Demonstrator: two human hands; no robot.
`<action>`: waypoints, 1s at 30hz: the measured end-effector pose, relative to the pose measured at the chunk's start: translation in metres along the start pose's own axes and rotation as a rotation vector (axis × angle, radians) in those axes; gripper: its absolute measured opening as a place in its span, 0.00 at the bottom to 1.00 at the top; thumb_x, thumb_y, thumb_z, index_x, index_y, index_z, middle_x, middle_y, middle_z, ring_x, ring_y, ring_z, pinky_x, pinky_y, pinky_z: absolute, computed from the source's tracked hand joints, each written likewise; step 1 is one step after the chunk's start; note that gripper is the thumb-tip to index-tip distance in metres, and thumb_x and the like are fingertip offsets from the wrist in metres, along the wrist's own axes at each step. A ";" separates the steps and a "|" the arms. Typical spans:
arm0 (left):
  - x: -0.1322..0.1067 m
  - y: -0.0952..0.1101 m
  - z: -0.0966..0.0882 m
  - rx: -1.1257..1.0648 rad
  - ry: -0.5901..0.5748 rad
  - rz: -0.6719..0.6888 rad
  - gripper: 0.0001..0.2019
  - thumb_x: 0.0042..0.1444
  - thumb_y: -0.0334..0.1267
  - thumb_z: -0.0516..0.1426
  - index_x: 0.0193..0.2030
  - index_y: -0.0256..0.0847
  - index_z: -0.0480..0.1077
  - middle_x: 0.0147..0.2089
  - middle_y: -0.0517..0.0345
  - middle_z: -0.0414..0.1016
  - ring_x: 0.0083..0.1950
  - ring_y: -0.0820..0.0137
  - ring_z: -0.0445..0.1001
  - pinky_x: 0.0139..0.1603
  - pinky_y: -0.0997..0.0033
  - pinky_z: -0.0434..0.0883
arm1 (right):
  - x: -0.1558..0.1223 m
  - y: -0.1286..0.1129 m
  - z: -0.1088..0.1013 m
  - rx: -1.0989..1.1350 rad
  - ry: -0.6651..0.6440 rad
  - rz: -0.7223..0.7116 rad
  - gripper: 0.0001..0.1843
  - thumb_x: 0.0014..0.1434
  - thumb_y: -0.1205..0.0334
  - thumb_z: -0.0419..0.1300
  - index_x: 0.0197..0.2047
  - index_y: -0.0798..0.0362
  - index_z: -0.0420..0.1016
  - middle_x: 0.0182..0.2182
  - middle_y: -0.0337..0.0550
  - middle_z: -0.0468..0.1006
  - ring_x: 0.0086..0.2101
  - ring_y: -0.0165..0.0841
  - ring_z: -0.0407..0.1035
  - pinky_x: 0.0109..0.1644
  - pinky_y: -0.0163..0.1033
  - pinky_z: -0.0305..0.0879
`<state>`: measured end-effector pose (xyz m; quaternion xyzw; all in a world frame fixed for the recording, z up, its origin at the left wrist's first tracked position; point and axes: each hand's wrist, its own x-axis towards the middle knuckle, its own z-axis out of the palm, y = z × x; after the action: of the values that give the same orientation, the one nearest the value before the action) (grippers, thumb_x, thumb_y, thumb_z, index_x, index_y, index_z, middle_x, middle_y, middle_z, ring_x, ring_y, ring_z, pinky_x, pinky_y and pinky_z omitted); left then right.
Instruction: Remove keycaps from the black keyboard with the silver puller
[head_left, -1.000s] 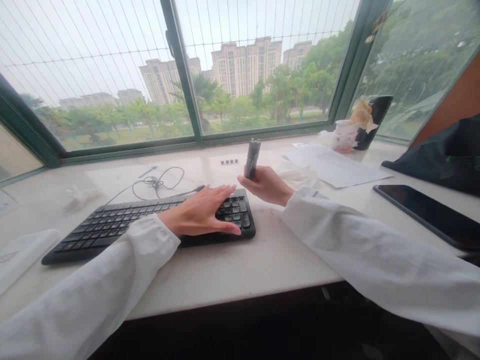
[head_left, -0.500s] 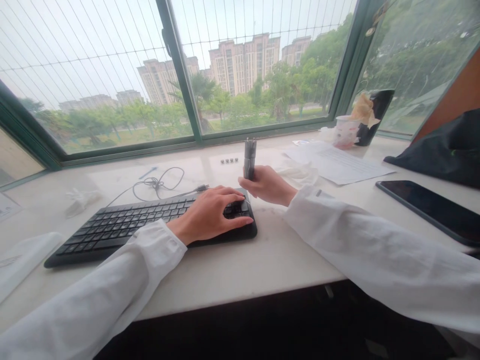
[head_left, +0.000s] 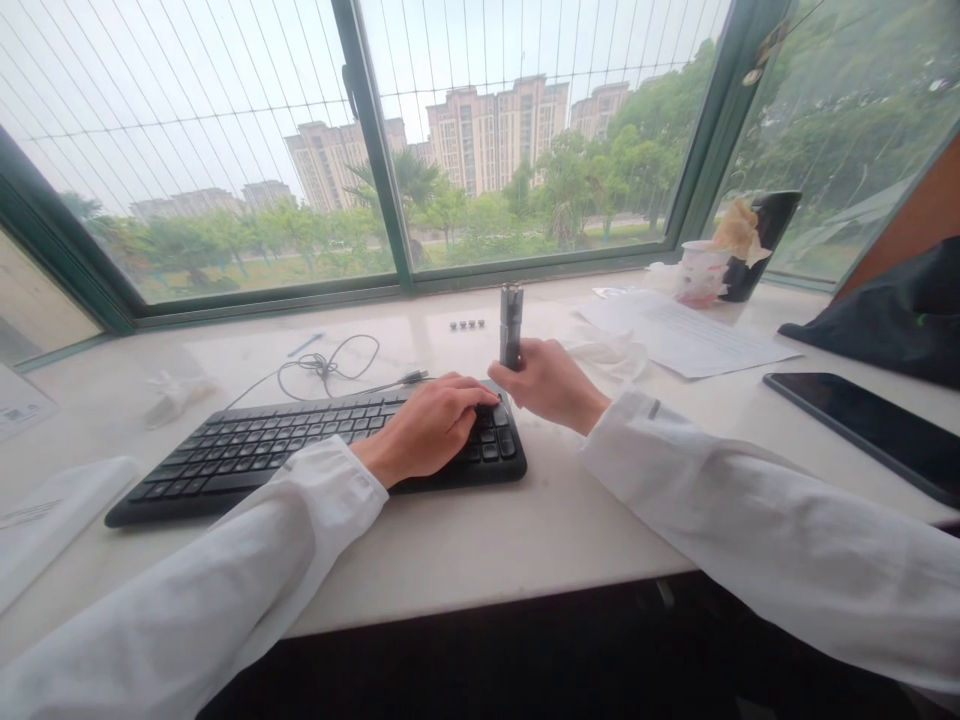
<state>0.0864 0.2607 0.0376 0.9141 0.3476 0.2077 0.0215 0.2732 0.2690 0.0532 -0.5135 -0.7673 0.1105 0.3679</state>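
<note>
The white, softly creased sleeves of a thin shirt run in from the bottom corners, ending at the wrists on a pale, polished stone surface with a straight front edge, dark below it. The left hand lies on the right end of a matte black keyboard, its fingers curved and together over the keys. The keyboard is a low, wide slab that sits back from the front edge.

Just beside those fingers, the right hand rises above the keyboard's far corner. Its fingers are clamped around the lower part of a glossy dark grey metal cylinder, which stands nearly upright with its top well above the knuckles.

Farther back, a thin black cable lies in loose loops behind the keyboard, and four small round studs sit in a row beyond the cylinder. A crumpled white tissue lies just right of the hand, against a printed paper sheet. To the right are a black glossy tablet and a dark fabric bag. A patterned paper cup stands by the green-framed window.
</note>
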 end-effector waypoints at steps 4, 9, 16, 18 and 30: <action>0.000 -0.002 0.001 -0.010 0.006 -0.006 0.20 0.61 0.25 0.46 0.50 0.41 0.76 0.51 0.56 0.78 0.53 0.66 0.74 0.58 0.63 0.69 | -0.004 -0.001 0.005 -0.009 -0.010 -0.046 0.14 0.52 0.62 0.53 0.17 0.52 0.57 0.13 0.33 0.62 0.18 0.26 0.53 0.25 0.36 0.46; 0.001 -0.004 0.002 -0.051 0.021 0.010 0.21 0.60 0.25 0.46 0.49 0.42 0.76 0.52 0.58 0.78 0.54 0.67 0.73 0.59 0.65 0.68 | -0.005 0.004 0.010 0.022 0.014 -0.034 0.13 0.54 0.61 0.53 0.19 0.52 0.58 0.16 0.34 0.65 0.20 0.26 0.55 0.27 0.34 0.48; 0.002 -0.002 0.001 -0.074 0.023 -0.009 0.17 0.62 0.27 0.48 0.47 0.42 0.77 0.50 0.58 0.79 0.53 0.65 0.74 0.58 0.63 0.68 | -0.006 0.007 0.015 -0.019 0.067 -0.117 0.17 0.58 0.57 0.52 0.22 0.50 0.52 0.17 0.33 0.58 0.21 0.27 0.50 0.28 0.34 0.47; 0.002 -0.001 0.000 -0.080 0.022 -0.019 0.15 0.63 0.30 0.50 0.47 0.42 0.77 0.49 0.58 0.79 0.52 0.64 0.74 0.57 0.63 0.69 | -0.007 0.008 0.015 -0.011 0.079 -0.139 0.17 0.60 0.55 0.51 0.23 0.50 0.52 0.18 0.33 0.58 0.21 0.27 0.50 0.28 0.34 0.48; 0.005 -0.005 0.004 -0.278 0.065 -0.012 0.09 0.60 0.45 0.59 0.39 0.44 0.78 0.43 0.60 0.80 0.44 0.67 0.76 0.49 0.69 0.70 | -0.014 0.015 0.021 -0.032 0.073 -0.306 0.17 0.62 0.54 0.51 0.24 0.49 0.55 0.18 0.33 0.58 0.20 0.26 0.52 0.27 0.33 0.52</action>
<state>0.0886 0.2684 0.0349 0.8930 0.3214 0.2833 0.1380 0.2727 0.2678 0.0242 -0.4002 -0.8242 0.0222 0.4001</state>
